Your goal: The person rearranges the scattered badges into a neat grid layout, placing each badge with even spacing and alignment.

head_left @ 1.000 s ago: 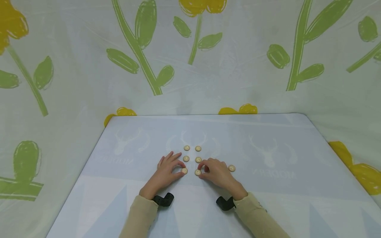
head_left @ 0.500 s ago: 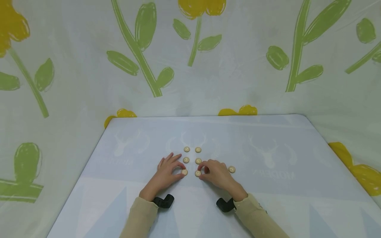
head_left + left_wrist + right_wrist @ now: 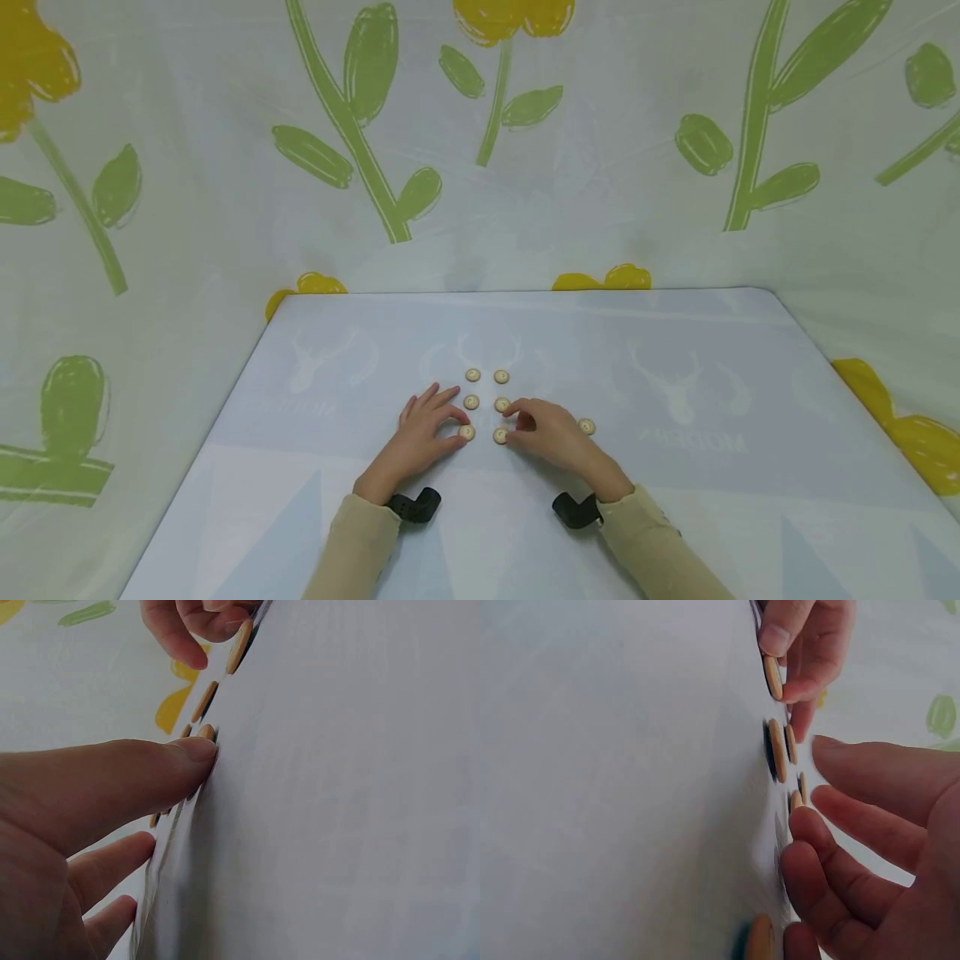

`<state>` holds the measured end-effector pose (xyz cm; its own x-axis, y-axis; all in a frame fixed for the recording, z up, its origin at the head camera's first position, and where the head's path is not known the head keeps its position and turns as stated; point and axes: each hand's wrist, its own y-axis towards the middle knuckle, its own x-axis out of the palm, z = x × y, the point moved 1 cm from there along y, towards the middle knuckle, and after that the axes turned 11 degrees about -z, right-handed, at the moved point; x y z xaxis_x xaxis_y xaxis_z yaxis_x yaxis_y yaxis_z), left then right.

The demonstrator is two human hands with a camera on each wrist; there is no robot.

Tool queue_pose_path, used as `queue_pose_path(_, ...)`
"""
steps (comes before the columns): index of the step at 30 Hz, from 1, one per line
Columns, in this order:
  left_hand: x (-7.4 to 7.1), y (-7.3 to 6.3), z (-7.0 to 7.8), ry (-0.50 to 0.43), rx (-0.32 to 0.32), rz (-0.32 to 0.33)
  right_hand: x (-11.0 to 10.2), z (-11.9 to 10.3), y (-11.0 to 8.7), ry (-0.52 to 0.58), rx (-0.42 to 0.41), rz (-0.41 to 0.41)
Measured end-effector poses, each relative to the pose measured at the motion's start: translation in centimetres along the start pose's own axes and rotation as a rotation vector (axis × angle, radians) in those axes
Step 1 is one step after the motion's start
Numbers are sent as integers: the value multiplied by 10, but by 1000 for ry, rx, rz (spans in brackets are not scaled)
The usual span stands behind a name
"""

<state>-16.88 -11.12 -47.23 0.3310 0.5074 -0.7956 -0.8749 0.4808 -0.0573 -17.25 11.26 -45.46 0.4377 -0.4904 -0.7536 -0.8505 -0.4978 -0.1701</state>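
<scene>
Pale wooden buttons lie on the table in two short columns in the head view. My left hand (image 3: pixel 422 438) pinches the near-left wooden button (image 3: pixel 467 432) between thumb and forefinger, its other fingers spread. Just right of the near-right button (image 3: pixel 499 436) is my right hand (image 3: pixel 557 433). In the right wrist view, that button (image 3: pixel 778 750) lies flat, with the thumb and fingers parted and off it. Beyond are two middle buttons (image 3: pixel 471 402) and two far buttons (image 3: pixel 472 375). A lone button (image 3: pixel 587 427) lies to the right of my right hand.
The table (image 3: pixel 675 517) has a pale cloth with deer-head prints and blue triangles. Behind it hangs a white curtain (image 3: pixel 600 192) with green leaves and yellow flowers. Black wrist cameras (image 3: pixel 576 510) sit under both wrists.
My right thumb and forefinger have come apart from the near-right button, and the hand has shifted slightly right. My left hand still pinches its button in the same place.
</scene>
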Motion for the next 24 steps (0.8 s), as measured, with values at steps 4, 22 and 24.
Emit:
queue_pose_path(4,1,0,-1,-2,-1,1,-6,1,-1,64,16,34)
queue_pose_path(22,1,1,-2,-3,21,7,-44,28,-9,101,64,63)
queue_pose_path(24,1,1,-2,-1,18,5,-46,30,-10,93,56,51)
